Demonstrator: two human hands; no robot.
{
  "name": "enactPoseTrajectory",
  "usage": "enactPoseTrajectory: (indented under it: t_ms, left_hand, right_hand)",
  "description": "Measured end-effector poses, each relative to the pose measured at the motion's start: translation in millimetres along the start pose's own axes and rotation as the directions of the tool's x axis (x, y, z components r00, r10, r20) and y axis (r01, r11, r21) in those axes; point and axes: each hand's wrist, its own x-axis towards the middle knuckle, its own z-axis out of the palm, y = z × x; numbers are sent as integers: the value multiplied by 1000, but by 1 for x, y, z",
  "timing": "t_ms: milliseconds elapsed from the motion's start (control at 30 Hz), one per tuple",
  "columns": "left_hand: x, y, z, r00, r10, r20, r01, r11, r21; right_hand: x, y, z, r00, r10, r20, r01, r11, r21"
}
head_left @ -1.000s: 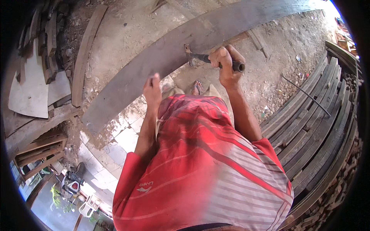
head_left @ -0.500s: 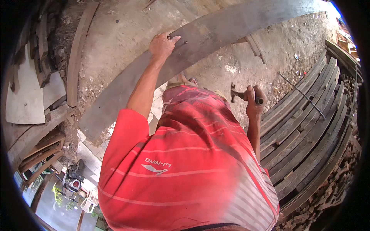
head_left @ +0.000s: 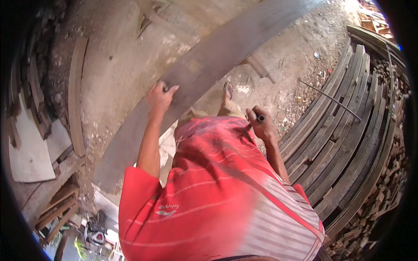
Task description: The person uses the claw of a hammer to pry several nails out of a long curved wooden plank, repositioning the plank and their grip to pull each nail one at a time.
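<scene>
A long, flat grey board [head_left: 209, 56] runs slantwise in front of me, above the ground. My left hand [head_left: 159, 98] rests on its near left stretch, thumb out and fingers bent together. Something small and dark shows at those fingers, too small to name. My right hand [head_left: 261, 124] is closed round the handle of a hammer [head_left: 260, 118], close to my right side. The handle's round end faces up, while the hammer's head is mostly hidden against my shirt.
Stacked long timbers [head_left: 335, 130] fill the right side, with a thin metal rod [head_left: 331, 98] across them. Wood offcuts [head_left: 374, 204] lie beyond. At left stand a plank [head_left: 77, 95] and pale sheets [head_left: 30, 148]. A motorbike [head_left: 96, 235] is at lower left.
My left hand sits lower and further left in view, as does the board. The right hand with the hammer has come in toward my body, and the hammer's head has dropped from sight.
</scene>
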Motion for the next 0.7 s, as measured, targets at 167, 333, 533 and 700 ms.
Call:
enactPoseTrajectory:
  t_ms: [167,333,533,700]
  left_hand:
    - [-8,0,-4,997,-13,-79,6,996,-86]
    - [-27,105,23,981,-90,169,124,972,-199]
    - [13,263,154,617,324,717,90,876,-473]
    - [92,387,289,569,297,767,16,928,-371]
  right_hand:
    - [46,-10,-58,993,-104,62,113,982,-153]
    - [91,16,-110,985,-173,12,174,984,-47]
    - [108,66,-153,998,-65,3,65,991,121]
    - [115,88,-181,985,-162,-55,165,986,37]
